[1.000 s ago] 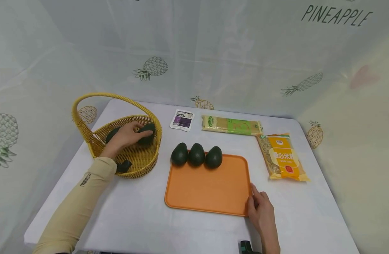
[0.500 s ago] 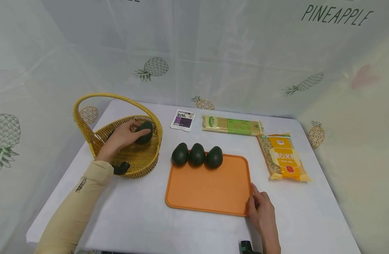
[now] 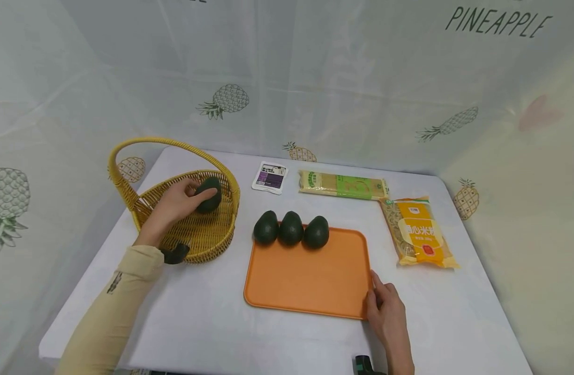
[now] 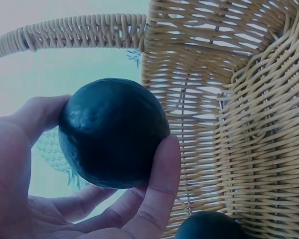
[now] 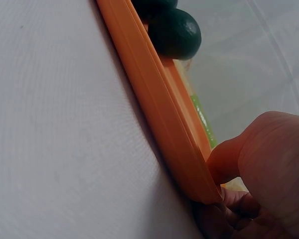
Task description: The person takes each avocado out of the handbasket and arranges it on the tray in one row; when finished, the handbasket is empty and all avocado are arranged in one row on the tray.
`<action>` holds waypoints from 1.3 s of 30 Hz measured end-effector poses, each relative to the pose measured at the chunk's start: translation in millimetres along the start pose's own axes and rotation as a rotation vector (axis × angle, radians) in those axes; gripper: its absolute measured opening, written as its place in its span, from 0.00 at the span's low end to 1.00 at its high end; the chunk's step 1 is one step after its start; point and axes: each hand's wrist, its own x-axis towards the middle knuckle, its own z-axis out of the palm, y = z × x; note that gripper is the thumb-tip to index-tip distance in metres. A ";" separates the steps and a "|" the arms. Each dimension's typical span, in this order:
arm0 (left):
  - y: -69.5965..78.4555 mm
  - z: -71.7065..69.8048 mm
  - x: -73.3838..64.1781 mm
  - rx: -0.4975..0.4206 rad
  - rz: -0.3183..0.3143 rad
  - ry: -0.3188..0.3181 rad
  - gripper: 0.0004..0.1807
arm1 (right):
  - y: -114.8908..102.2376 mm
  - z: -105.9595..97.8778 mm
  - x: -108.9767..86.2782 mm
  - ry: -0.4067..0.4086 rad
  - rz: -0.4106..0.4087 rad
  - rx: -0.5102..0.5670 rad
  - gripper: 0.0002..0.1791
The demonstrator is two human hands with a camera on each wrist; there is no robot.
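My left hand [image 3: 178,200] grips a dark green avocado [image 3: 209,194] between thumb and fingers, over the yellow wicker basket [image 3: 207,239]. In the left wrist view the held avocado [image 4: 112,134] shows in front of the woven wall, with a second avocado [image 4: 209,226] lower down in the basket. At the orange tray's [image 3: 306,281] near right corner, my right hand [image 3: 387,312] holds the rim, thumb [image 5: 224,159] over the edge and fingers curled beside it. Three avocados [image 3: 290,229] stand in a row along the tray's far left edge.
A white and purple packet [image 3: 270,177] lies behind the avocados. Further right are a long noodle pack [image 3: 343,185] and a yellow bag [image 3: 419,232]. The basket's tall handle [image 3: 165,139] arches up on its far side. A pineapple-print curtain [image 3: 315,78] hangs behind the table.
My left hand has drawn the avocado a little left and up from the basket's right side. The right hand and the tray have stayed in place.
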 end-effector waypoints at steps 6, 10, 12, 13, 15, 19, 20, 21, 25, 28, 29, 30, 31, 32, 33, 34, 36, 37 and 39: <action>0.3 -0.1 -12.2 -0.019 0.010 0.031 0.52 | 0.4 -0.4 -0.5 0.005 -0.010 -0.002 0.29; 0.7 0.9 -19.4 -0.018 0.017 0.046 0.51 | 0.2 -0.8 -1.0 0.006 -0.008 -0.001 0.30; 0.5 2.0 -21.8 -0.017 0.018 0.050 0.51 | 0.3 -0.8 -1.3 0.011 -0.013 0.000 0.30; 0.6 2.7 -22.8 -0.014 0.017 0.053 0.51 | 0.3 -0.7 -1.5 0.017 -0.016 -0.001 0.29; 0.5 4.1 -24.5 -0.014 0.012 0.057 0.52 | 0.5 -0.6 -1.8 0.030 -0.024 -0.001 0.29; 0.7 6.8 -27.8 -0.017 0.002 0.055 0.52 | 1.1 -0.1 -2.4 0.046 -0.032 -0.002 0.28; 0.7 7.5 -28.8 -0.019 -0.001 0.053 0.52 | 1.2 -0.1 -2.5 0.047 -0.033 -0.001 0.28; 0.6 8.1 -30.0 -0.022 -0.001 0.050 0.52 | 1.3 0.0 -2.5 0.047 -0.032 -0.002 0.28; 0.5 11.4 -34.9 -0.024 -0.003 0.054 0.52 | 1.3 0.0 -2.2 0.039 -0.034 0.001 0.29; 0.8 14.0 -38.1 -0.030 -0.006 0.065 0.52 | 1.0 -0.1 -1.5 0.029 -0.035 0.004 0.29; 0.9 14.8 -39.0 -0.035 -0.006 0.067 0.52 | 0.8 -0.2 -1.2 0.026 -0.035 0.005 0.29; 0.7 15.5 -39.8 -0.038 -0.006 0.068 0.52 | 0.7 -0.2 -0.9 0.022 -0.032 0.007 0.29; 0.6 16.1 -40.7 -0.041 -0.007 0.069 0.53 | 0.5 -0.2 -0.7 0.020 -0.031 0.008 0.29; 0.5 16.7 -41.6 -0.043 -0.008 0.069 0.53 | 0.3 -0.3 -0.5 0.017 -0.027 0.009 0.29; 0.4 17.2 -42.3 -0.045 -0.007 0.069 0.53 | 0.1 -0.4 -0.3 0.014 -0.024 0.010 0.29; 0.1 17.7 -43.2 -0.044 -0.008 0.069 0.54 | -0.1 -0.4 -0.1 0.011 -0.020 0.010 0.29; 0.2 18.6 -45.3 -0.041 -0.005 0.071 0.54 | -0.4 -0.5 0.2 0.006 -0.014 0.012 0.29; 0.6 19.2 -46.5 -0.039 -0.004 0.073 0.54 | -0.5 -0.5 0.2 0.005 -0.011 0.011 0.29; 1.7 20.3 -49.1 -0.039 0.000 0.078 0.53 | -0.6 -0.4 0.3 0.005 -0.009 0.010 0.29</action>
